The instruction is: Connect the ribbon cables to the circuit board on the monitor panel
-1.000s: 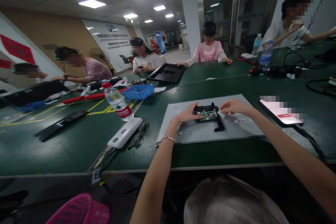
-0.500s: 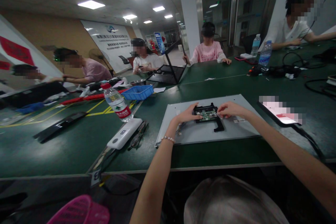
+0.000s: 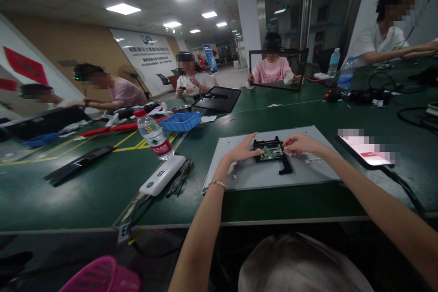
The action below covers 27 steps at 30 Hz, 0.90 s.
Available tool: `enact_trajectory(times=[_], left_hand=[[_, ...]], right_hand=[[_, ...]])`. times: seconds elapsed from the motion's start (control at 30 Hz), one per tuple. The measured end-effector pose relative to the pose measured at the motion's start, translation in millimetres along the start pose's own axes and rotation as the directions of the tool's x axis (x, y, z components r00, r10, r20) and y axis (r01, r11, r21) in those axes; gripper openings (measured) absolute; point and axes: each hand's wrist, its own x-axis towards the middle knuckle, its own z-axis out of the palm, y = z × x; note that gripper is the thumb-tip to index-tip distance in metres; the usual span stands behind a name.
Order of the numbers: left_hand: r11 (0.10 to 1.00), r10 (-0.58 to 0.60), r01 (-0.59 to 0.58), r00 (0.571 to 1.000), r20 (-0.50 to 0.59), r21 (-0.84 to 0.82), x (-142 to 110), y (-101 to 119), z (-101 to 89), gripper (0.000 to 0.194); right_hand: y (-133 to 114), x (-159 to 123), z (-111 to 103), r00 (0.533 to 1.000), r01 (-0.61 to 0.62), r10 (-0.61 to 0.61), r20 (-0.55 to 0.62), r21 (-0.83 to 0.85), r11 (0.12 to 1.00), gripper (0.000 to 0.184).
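Green, component-dotted circuit board (image 3: 272,151) sits within an angular black bracket (image 3: 286,165).

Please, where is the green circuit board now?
In the head view, right of centre: the green circuit board sits in the black bracket on the grey panel, between the left hand and right hand.

A circuit board (image 3: 269,152) is showing green inside a black bracket (image 3: 286,169), and the panel (image 3: 253,178) beneath is looking pale grey against a dark green tabletop (image 3: 112,196) striped with yellow lines (image 3: 128,139). The bottle (image 3: 150,131) is wearing a red cap (image 3: 139,113) and a red-and-white label (image 3: 160,147) with a green mark, while the tray (image 3: 181,123) is standing out blue. A power bank (image 3: 162,176) is gleaming white and a basket (image 3: 102,276) is showing hot pink.
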Motion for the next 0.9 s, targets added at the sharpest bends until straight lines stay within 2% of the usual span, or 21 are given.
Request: enact_trajectory(times=[0.17, 0.27, 0.37, 0.43, 0.57, 0.67, 0.8, 0.9], left_hand=[[0.988, 0.024, 0.014, 0.97, -0.241, 0.156, -5, -14, -16.0, 0.057], [0.967, -0.025, 0.101, 0.951, -0.307, 0.234, -10, -33, -27.0, 0.042], [0.957, -0.093, 0.17, 0.948, -0.305, 0.235, -14, -50, -35.6, 0.038], [0.956, -0.126, 0.188, 0.957, -0.263, 0.225, -17, -56, -39.3, 0.038], [0.965, -0.159, 0.185, 0.976, -0.15, 0.184, -20, -56, -43.1, 0.035], [0.973, -0.16, 0.177, 0.98, -0.121, 0.149, -21, -54, -44.1, 0.03], [0.976, -0.155, 0.173, 0.978, -0.137, 0.134, -20, -55, -46.0, 0.026], [0.984, -0.172, 0.178, 0.964, -0.204, 0.011, -21, -52, -49.6, 0.025]], right_hand=[[-4, -4, -1, 0.999, 0.027, -0.027, -0.041, -0.003, 1.0, 0.026], [-6, -5, 0, 0.996, 0.052, -0.052, -0.065, -0.001, 0.999, 0.025], [-4, -3, 1, 0.994, 0.067, -0.068, -0.082, -0.017, 0.998, 0.024], [-2, -1, 2, 0.994, 0.074, -0.076, -0.074, -0.033, 0.997, 0.024], [3, 4, 2, 0.993, 0.092, -0.094, -0.067, -0.039, 0.995, 0.023], [5, 5, 2, 0.993, 0.085, -0.087, -0.078, -0.036, 0.996, 0.022], [4, 4, 2, 0.993, 0.081, -0.085, -0.084, -0.046, 0.996, 0.02], [2, 3, 2, 0.987, 0.115, -0.12, -0.104, -0.061, 0.992, 0.019]])
